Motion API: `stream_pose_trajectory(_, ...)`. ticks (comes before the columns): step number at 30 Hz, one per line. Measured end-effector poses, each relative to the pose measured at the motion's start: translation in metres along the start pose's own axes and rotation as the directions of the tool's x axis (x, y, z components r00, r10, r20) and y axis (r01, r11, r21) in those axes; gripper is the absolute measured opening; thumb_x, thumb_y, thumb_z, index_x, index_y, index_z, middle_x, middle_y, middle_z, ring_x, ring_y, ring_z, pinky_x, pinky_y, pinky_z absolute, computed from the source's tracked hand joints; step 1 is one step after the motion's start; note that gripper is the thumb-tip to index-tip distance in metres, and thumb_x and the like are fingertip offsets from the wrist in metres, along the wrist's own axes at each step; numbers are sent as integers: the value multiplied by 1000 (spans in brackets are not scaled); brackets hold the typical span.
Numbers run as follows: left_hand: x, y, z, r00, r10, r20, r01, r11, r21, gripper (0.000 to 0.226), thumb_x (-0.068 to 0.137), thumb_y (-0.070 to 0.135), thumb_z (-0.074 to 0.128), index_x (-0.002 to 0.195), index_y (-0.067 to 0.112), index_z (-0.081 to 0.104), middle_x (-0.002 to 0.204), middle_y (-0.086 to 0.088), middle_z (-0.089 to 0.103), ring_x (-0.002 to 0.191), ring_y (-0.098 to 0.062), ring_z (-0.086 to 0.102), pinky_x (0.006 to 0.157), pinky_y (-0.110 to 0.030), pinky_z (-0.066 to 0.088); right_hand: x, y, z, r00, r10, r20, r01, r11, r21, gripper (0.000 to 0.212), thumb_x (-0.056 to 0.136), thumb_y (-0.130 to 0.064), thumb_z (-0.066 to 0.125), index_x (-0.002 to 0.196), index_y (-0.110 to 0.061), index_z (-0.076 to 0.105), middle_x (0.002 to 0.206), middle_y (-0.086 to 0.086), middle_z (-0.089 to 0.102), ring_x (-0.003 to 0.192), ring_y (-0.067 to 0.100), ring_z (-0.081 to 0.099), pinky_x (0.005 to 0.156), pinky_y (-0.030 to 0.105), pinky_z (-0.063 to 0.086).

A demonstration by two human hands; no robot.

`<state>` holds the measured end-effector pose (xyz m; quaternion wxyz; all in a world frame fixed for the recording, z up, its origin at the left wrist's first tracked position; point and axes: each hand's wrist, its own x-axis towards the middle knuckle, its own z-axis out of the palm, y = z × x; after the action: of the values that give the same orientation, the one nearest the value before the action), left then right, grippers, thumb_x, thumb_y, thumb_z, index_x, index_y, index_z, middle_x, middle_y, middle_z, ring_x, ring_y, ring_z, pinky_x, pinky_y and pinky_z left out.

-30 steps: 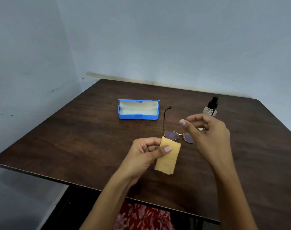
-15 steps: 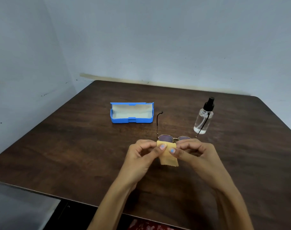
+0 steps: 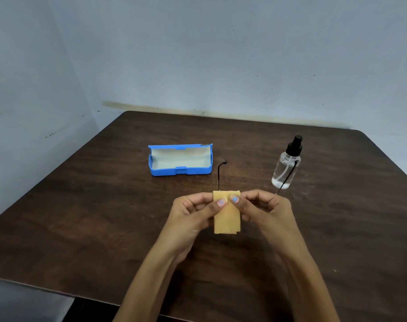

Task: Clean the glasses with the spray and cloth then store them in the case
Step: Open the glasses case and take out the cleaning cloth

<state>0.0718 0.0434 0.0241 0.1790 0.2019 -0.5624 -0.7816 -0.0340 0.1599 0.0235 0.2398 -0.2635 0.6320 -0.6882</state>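
Nearest, over the dark wooden table point(image 3: 104, 228), both hands meet at a yellow cleaning cloth point(image 3: 226, 219). The left hand point(image 3: 193, 212) pinches its upper edge, thumb on the near face, fingers curled behind. The right hand point(image 3: 260, 210) pinches it the same way from 3 o'clock, thumbs almost touching. The cloth hangs down below the thumbs, covering the lenses of the glasses point(image 3: 219, 175); only the two temple arms show, running away toward 12 and 1 o'clock. Farther, at 1 o'clock, stands a clear spray bottle point(image 3: 285, 168) behind one temple tip. At 11 o'clock lies the open blue glasses case point(image 3: 180, 162).
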Motion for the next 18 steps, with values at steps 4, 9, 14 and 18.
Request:
stream_pose_trajectory(4, 2, -2, 4, 999, -43, -10, 43, 999, -34, 30, 68, 17, 66, 97, 10, 69, 94, -10, 74, 92, -20, 71, 78, -32, 59, 1, 8, -1, 998, 8, -69, -8, 1000, -7, 17, 63, -28, 74, 74, -15, 73, 78, 0, 74, 65, 4, 65, 56, 18, 50)
stream_pose_trajectory(9, 1, -7, 5, 996, -65, -65, 64, 998, -12, 23, 75, 14, 66, 98, 7, 68, 89, -10, 75, 86, -18, 72, 68, -28, 60, -2, 15, 2, 993, 33, -114, -39, 998, -52, 12, 69, -27, 74, 75, -17, 72, 77, 3, 74, 72, 16, 70, 63, 38, 57)
stream_pose_trajectory(14, -1, -10, 6, 991, -66, -113, 64, 998, -27, 10, 80, 9, 65, 89, 6, 67, 82, -12, 75, 78, -18, 72, 59, -27, 58, -6, 18, 6, 993, 0, -119, -12, 995, -100, 18, 67, -32, 73, 78, -18, 72, 77, 3, 74, 73, 19, 71, 62, 38, 58)
stream_pose_trajectory(18, -1, -12, 5, 987, -72, -147, 68, 997, -28, 9, 80, 8, 66, 87, 4, 63, 79, -13, 74, 73, -19, 72, 58, -28, 59, -5, 18, -1, 991, 137, -5, -137, 991, 12, 38, 60, -23, 76, 94, -8, 67, 83, 8, 74, 77, 18, 72, 58, 30, 57)
